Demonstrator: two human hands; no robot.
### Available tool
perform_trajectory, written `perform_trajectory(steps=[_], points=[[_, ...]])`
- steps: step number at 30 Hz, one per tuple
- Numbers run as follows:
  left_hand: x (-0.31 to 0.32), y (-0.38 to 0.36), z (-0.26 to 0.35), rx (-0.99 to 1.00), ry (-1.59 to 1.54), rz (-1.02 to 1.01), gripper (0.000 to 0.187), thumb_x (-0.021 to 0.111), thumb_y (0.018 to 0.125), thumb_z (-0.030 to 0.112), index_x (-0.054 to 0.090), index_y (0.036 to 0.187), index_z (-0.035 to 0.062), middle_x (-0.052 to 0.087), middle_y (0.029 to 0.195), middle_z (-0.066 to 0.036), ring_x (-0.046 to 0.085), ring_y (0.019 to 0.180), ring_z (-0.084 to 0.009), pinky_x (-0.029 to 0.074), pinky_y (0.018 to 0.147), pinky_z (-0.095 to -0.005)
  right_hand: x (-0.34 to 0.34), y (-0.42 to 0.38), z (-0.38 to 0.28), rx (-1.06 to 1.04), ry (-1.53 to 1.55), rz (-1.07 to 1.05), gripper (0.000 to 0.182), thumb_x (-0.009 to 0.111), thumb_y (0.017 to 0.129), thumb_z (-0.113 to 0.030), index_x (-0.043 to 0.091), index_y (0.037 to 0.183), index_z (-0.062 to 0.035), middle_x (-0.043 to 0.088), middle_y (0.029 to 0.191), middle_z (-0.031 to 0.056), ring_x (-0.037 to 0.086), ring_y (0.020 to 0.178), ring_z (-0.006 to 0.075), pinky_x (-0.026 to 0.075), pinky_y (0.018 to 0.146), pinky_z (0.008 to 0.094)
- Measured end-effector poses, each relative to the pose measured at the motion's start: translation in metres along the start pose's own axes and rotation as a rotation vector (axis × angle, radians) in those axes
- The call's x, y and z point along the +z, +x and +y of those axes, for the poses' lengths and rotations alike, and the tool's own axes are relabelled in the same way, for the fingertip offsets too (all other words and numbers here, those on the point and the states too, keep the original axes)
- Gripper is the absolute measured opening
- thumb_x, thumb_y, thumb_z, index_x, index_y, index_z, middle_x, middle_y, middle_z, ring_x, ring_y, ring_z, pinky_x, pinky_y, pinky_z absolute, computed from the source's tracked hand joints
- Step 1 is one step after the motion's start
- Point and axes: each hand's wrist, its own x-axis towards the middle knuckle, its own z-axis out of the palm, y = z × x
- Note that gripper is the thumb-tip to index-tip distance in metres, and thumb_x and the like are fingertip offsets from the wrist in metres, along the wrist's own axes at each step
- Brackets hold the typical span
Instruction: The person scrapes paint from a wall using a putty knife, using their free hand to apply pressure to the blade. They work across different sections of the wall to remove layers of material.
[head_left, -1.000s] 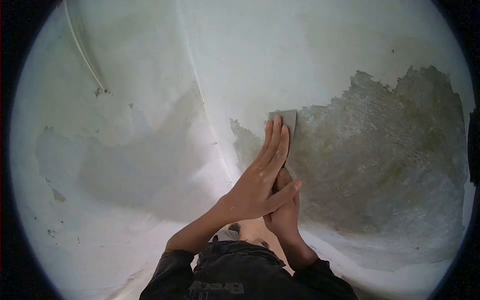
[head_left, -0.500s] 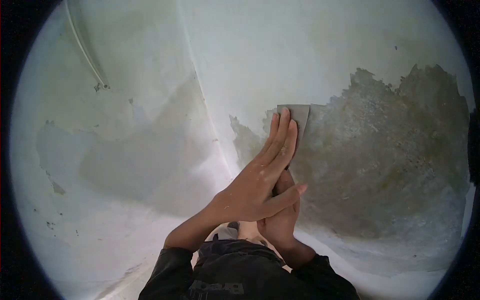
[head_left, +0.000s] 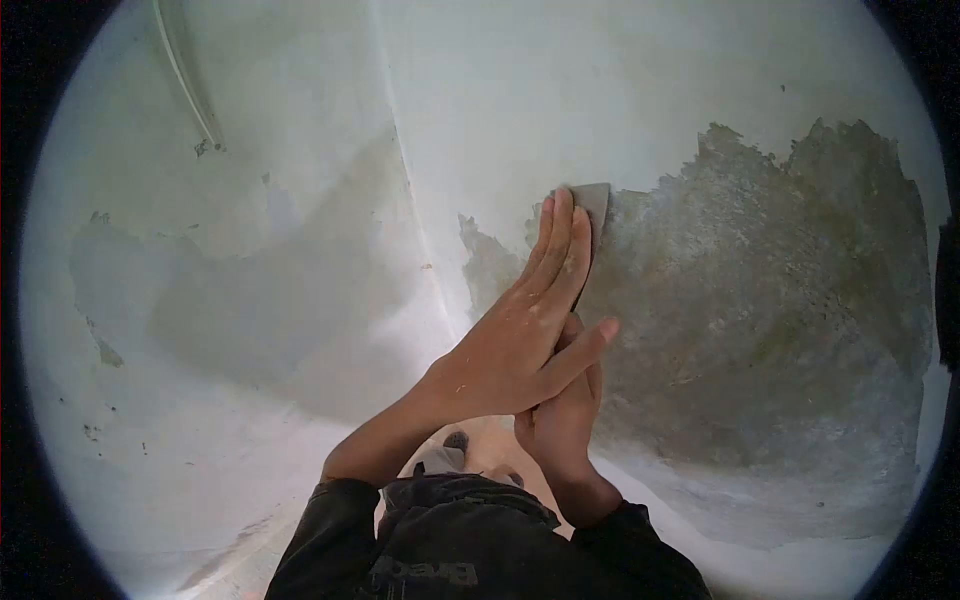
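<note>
A flat grey scraper blade (head_left: 598, 205) lies against the wall at the left edge of a rough grey patch (head_left: 760, 300) where the pale coating is gone. My left hand (head_left: 525, 330) is laid on the blade, its fingers stretched upward and its thumb out to the right. Beneath it, my right hand (head_left: 570, 425) is closed round the lower end of the scraper, whose handle is mostly hidden by both hands. A smaller bare patch (head_left: 490, 262) shows just left of my fingertips.
A wall corner (head_left: 408, 185) runs down left of my hands. On the left wall are a thin cable (head_left: 182, 75), a damp-looking darker area (head_left: 250, 310) and small chips. Below, my shoe (head_left: 456, 440) shows on the floor.
Both hands and the scraper have moved slightly up the wall. The blade is tilted differently, with less of its upper left part showing. The view has shifted a little.
</note>
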Motion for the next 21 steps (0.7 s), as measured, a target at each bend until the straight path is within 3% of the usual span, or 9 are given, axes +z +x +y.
perform_trajectory(steps=[1, 5, 7, 8, 10, 14, 17, 20, 21], points=[[0.001, -0.006, 0.001, 0.005, 0.000, 0.001, 0.082, 0.049, 0.098, 0.036, -0.001, 0.154, 0.0019, -0.004, 0.158, -0.028, 0.002, 0.147, -0.0416, 0.019, 0.117, -0.0489, 0.003, -0.001, 0.001, -0.278, -0.338, 0.003, 0.033, 0.062, 0.076, -0.001, 0.055, 0.108, 0.0033, 0.057, 0.106, 0.0156, 0.055, 0.092, 0.0359, 0.043, 0.075, 0.0422], [-0.001, -0.004, -0.001, 0.083, 0.027, -0.081, 0.081, 0.051, 0.098, 0.032, 0.002, 0.154, 0.0014, -0.002, 0.158, -0.028, 0.005, 0.147, -0.0423, 0.021, 0.117, -0.0479, -0.006, -0.005, 0.004, -0.186, -0.069, 0.007, 0.036, 0.062, 0.075, 0.001, 0.054, 0.110, 0.0040, 0.057, 0.109, 0.0164, 0.056, 0.095, 0.0363, 0.043, 0.077, 0.0416], [0.000, -0.012, 0.008, 0.057, 0.003, -0.066, 0.081, 0.052, 0.097, 0.030, 0.003, 0.154, 0.0011, -0.001, 0.158, -0.028, 0.006, 0.147, -0.0422, 0.021, 0.117, -0.0474, -0.019, -0.005, 0.018, -0.348, -0.685, -0.066, 0.042, 0.063, 0.075, -0.001, 0.053, 0.116, 0.0046, 0.056, 0.114, 0.0186, 0.056, 0.101, 0.0370, 0.044, 0.081, 0.0420], [-0.004, -0.012, 0.011, 0.057, 0.001, -0.081, 0.080, 0.054, 0.096, 0.028, 0.006, 0.152, -0.0033, 0.003, 0.157, -0.031, 0.007, 0.146, -0.0441, 0.024, 0.116, -0.0472, -0.020, -0.004, 0.018, -0.351, -0.686, -0.066, 0.042, 0.063, 0.075, -0.001, 0.053, 0.116, 0.0046, 0.056, 0.114, 0.0186, 0.056, 0.101, 0.0370, 0.044, 0.081, 0.0420], [-0.012, -0.005, 0.010, 0.079, 0.014, -0.095, 0.080, 0.057, 0.095, 0.026, 0.010, 0.150, -0.0078, 0.008, 0.155, -0.035, 0.009, 0.145, -0.0461, 0.026, 0.115, -0.0471, -0.007, 0.002, 0.001, -0.180, -0.360, -0.058, 0.043, 0.063, 0.078, -0.004, 0.053, 0.119, 0.0035, 0.057, 0.111, 0.0176, 0.058, 0.096, 0.0342, 0.045, 0.077, 0.0398], [-0.004, -0.011, 0.010, 0.039, -0.038, -0.069, 0.079, 0.054, 0.094, 0.024, 0.008, 0.154, 0.0007, 0.004, 0.159, -0.027, 0.013, 0.146, -0.0417, 0.021, 0.117, -0.0446, 0.003, -0.009, -0.022, 0.248, 0.266, -0.032, 0.044, 0.064, 0.083, -0.011, 0.052, 0.124, 0.0013, 0.060, 0.105, 0.0156, 0.062, 0.084, 0.0286, 0.048, 0.068, 0.0353], [-0.008, -0.010, 0.010, 0.104, 0.038, -0.145, 0.083, 0.057, 0.095, 0.032, 0.010, 0.150, -0.0077, 0.009, 0.154, -0.036, 0.009, 0.145, -0.0467, 0.029, 0.113, -0.0481, 0.012, 0.000, -0.026, 0.101, 0.226, -0.055, 0.035, 0.051, 0.091, -0.020, 0.053, 0.121, -0.0006, 0.059, 0.093, 0.0095, 0.054, 0.067, 0.0191, 0.040, 0.054, 0.0290], [-0.004, -0.004, 0.011, 0.078, 0.021, -0.086, 0.083, 0.056, 0.096, 0.033, 0.009, 0.150, -0.0084, 0.008, 0.154, -0.037, 0.009, 0.144, -0.0481, 0.030, 0.113, -0.0501, 0.006, -0.004, -0.024, -0.061, 0.108, -0.070, 0.039, 0.031, 0.104, -0.033, 0.055, 0.116, -0.0035, 0.058, 0.076, 0.0004, 0.043, 0.041, 0.0048, 0.029, 0.033, 0.0194], [-0.005, -0.004, 0.013, 0.060, 0.016, -0.083, 0.083, 0.055, 0.096, 0.033, 0.008, 0.150, -0.0092, 0.007, 0.154, -0.036, 0.008, 0.144, -0.0486, 0.029, 0.113, -0.0508, 0.004, -0.012, -0.020, -0.040, 0.112, -0.050, 0.039, 0.031, 0.104, -0.033, 0.055, 0.116, -0.0035, 0.058, 0.076, 0.0004, 0.043, 0.041, 0.0048, 0.029, 0.033, 0.0194]])
